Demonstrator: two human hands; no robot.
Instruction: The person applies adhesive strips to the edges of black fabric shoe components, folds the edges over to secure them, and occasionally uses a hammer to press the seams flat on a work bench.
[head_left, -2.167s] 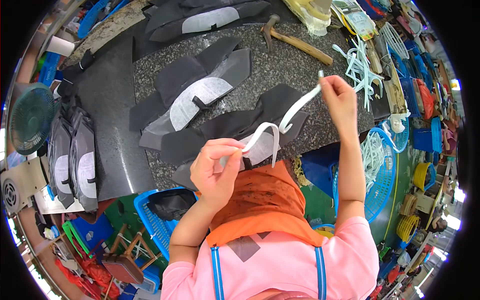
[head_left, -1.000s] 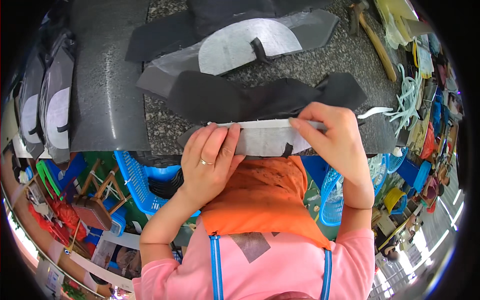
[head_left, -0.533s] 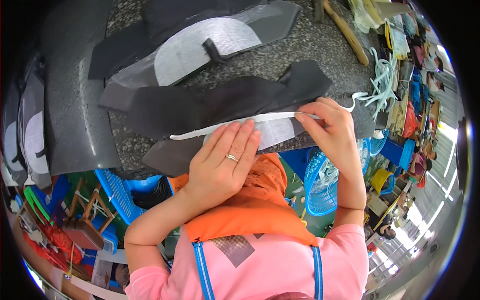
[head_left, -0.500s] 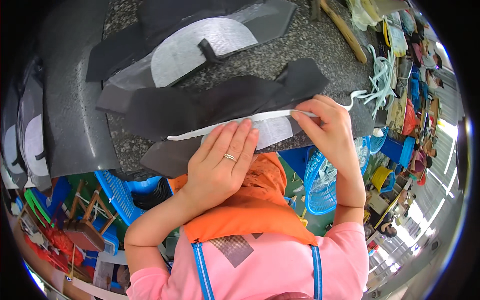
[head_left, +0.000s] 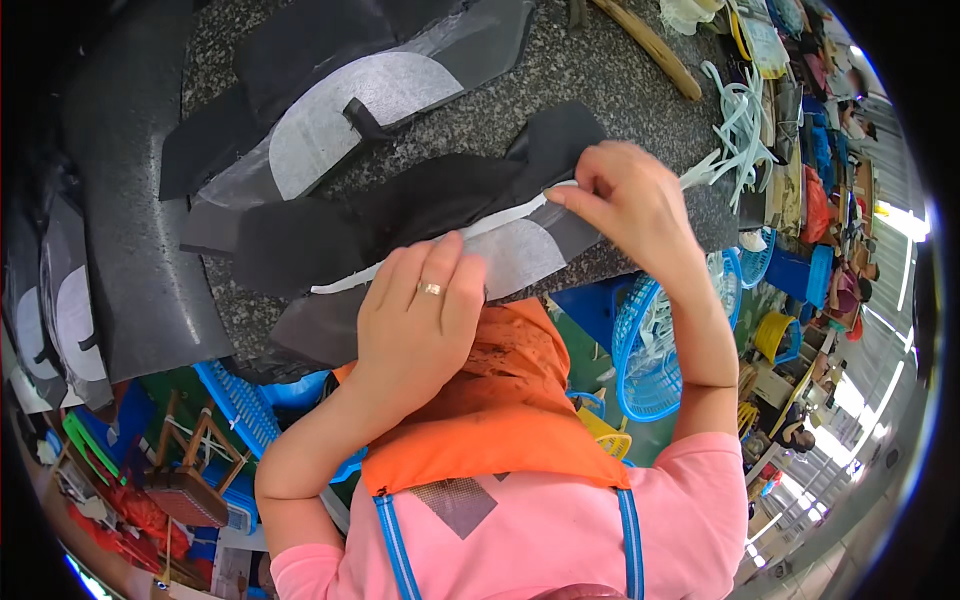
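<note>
A narrow white strip [head_left: 505, 216] runs along the seam of a black and dark grey cut piece [head_left: 290, 240] on the speckled stone worktop. My left hand [head_left: 415, 310], with a ring on one finger, lies over the strip with its fingers stretched out and holding nothing. They hide part of the strip. At the strip's right end, my right hand [head_left: 632, 205] pinches it between thumb and forefinger. A pale half-round patch [head_left: 515, 255] shows on the piece just below the strip. A similar piece with a light half-round patch [head_left: 340, 115] and a small black tab lies farther off.
Loose white strips [head_left: 740, 125] lie tangled at the worktop's right, near a wooden stick [head_left: 650, 48]. Below the near edge stand a blue basket [head_left: 650, 375] on the right and another blue basket [head_left: 235, 405] on the left. More dark pieces [head_left: 68, 290] lie far left.
My right hand has moved left and slightly up along the strip. My left hand has shifted slightly left. The strip's right part now tilts up more steeply.
</note>
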